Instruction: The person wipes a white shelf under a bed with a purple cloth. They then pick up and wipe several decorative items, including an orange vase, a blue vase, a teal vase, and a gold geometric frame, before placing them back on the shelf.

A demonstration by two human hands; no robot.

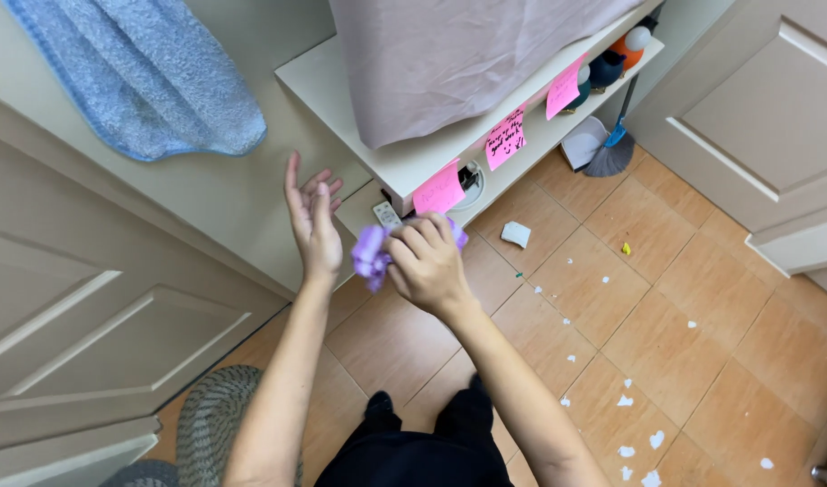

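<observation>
Purple cloth (370, 255) gripped in R hand (427, 263), L hand (312, 221) beside.

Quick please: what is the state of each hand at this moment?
Left hand: open, fingers spread, holding nothing.
Right hand: closed on a crumpled purple cloth.

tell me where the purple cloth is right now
In the head view the purple cloth sits just left of centre, bunched in the right hand, beside the open left hand and below the white shelf.
</observation>
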